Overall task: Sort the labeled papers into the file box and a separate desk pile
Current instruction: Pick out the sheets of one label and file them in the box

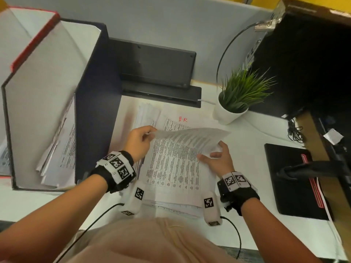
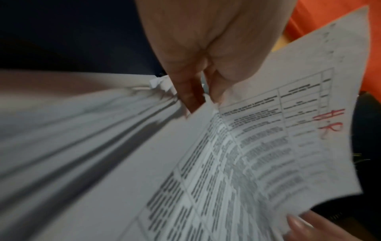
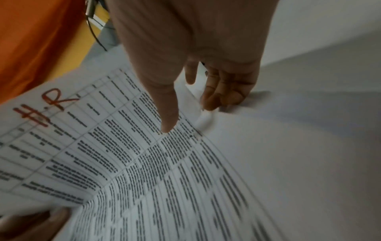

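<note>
A printed sheet (image 1: 190,138) marked "H.R" in red (image 2: 327,124) is curled up off the paper pile (image 1: 171,205) at the desk's middle. My left hand (image 1: 152,132) pinches its top left corner (image 2: 198,97). My right hand (image 1: 212,152) holds its right edge, thumb (image 3: 167,114) on the printed face and fingers (image 3: 222,91) behind. Another sheet with a red "H.R" (image 1: 183,119) lies flat just beyond. The dark file box (image 1: 91,92) stands at the left with several papers (image 1: 62,149) leaning inside.
A potted plant (image 1: 235,99) stands right of the pile. A black device (image 1: 155,65) leans against the partition behind it. A black notebook with a red band (image 1: 292,181) lies at the right, under a dark cabinet (image 1: 303,63). A red-edged box (image 1: 28,44) stands far left.
</note>
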`<state>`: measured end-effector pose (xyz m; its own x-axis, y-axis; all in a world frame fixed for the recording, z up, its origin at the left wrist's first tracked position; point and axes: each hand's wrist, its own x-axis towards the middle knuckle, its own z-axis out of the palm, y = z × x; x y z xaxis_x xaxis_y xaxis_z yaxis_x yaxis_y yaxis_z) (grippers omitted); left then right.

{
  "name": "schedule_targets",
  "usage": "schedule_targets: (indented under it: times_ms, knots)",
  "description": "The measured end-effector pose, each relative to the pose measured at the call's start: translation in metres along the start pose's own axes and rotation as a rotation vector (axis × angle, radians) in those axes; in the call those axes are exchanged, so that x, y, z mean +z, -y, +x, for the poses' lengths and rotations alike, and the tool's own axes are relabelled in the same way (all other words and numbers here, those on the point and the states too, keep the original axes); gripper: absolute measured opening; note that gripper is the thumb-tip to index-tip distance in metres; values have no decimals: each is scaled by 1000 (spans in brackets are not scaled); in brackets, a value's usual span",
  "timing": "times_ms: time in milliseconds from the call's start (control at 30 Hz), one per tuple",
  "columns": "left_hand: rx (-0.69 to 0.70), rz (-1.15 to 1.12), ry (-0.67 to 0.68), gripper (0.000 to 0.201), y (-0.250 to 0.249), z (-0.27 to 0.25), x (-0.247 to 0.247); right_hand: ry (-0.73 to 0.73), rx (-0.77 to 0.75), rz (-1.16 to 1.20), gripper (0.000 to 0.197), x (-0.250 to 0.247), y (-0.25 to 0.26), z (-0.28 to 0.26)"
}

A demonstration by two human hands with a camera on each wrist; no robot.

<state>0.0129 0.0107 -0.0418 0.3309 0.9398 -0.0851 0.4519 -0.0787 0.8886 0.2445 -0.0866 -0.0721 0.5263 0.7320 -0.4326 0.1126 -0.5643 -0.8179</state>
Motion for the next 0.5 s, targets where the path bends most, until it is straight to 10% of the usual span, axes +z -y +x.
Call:
schedule_targets:
  times_ms: [167,367,500]
  knots:
    - [-161,-67,57,32,-3,17,-3,-23,-34,15,21,-12,-7,-2]
    - [-527,-182,34,17,1,39,-2,27,-76,74,35,-18,-16,-5]
    - [-484,42,26,17,2,40,2,50,-99,25,35,-15,-14,-3]
